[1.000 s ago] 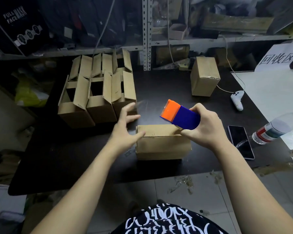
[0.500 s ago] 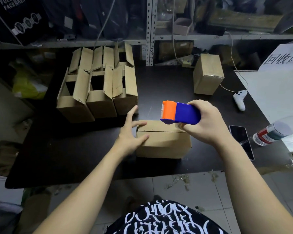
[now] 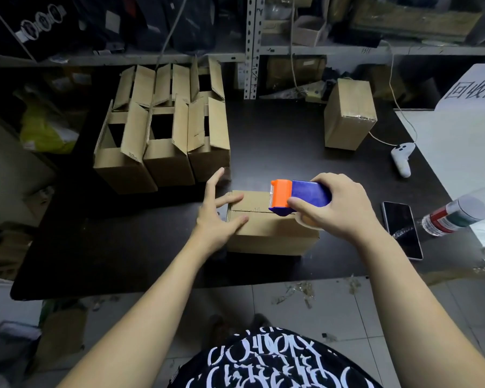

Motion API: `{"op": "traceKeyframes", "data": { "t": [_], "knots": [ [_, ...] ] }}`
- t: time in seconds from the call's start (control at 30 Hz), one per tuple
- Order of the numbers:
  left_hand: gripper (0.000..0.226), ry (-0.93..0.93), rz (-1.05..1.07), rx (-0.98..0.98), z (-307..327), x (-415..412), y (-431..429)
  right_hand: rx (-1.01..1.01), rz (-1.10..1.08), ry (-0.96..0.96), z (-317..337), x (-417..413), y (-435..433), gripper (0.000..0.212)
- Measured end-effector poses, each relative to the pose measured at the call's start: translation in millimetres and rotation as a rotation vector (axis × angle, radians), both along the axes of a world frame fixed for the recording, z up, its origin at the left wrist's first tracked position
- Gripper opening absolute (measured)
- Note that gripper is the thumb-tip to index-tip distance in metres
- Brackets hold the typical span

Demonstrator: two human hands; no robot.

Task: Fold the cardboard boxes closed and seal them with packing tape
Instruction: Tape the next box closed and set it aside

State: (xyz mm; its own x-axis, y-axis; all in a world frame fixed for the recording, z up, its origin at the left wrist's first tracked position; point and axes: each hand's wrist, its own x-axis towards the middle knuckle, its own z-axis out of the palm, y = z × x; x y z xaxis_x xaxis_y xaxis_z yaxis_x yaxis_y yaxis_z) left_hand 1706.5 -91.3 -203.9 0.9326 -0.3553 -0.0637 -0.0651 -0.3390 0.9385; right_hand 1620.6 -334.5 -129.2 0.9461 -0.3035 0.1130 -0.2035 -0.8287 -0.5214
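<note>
Box (image 3: 269, 231) lies with its flaps folded shut on the table (image 3: 151, 247), directly beneath the right hand (image 3: 339, 211). That hand's fingers wrap round the tape dispenser (image 3: 300, 196), orange cutter end pointing left, low at the top seam, probably to lay tape along it. Just left of that grip, the left hand (image 3: 216, 217) is spread, fingers straight on the box's left end, likely bracing it against sliding. Both forearms reach forward. Open boxes (image 3: 163, 135) stand beyond, left of the grip.
</note>
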Motion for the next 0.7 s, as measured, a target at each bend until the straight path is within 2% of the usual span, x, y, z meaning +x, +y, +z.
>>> {"op": "traceKeyframes", "data": {
  "t": [0.1,0.23,0.3,0.5,0.7],
  "knots": [
    [0.094,0.061,0.061,-0.108,-0.9,-0.8,2.2,0.006,-0.019,0.005,-1.0,0.5,-0.8,0.05],
    [0.034,0.301,0.302,-0.373,6.2,-0.4,4.6,0.045,-0.043,0.015,-0.7,-1.4,-2.7,0.042],
    [0.013,0.362,0.432,-0.401,13.0,-0.3,1.7,0.08,-0.053,0.02,-1.2,-2.8,-5.4,0.038],
    [0.004,0.348,0.603,-0.25,15.0,0.7,-3.0,0.098,-0.054,0.03,-1.8,-2.6,-7.0,0.039],
    [0.006,0.397,0.665,-0.233,11.7,-4.0,-2.0,0.039,-0.027,0.033,0.9,-0.3,-0.4,0.04]
  ]
}}
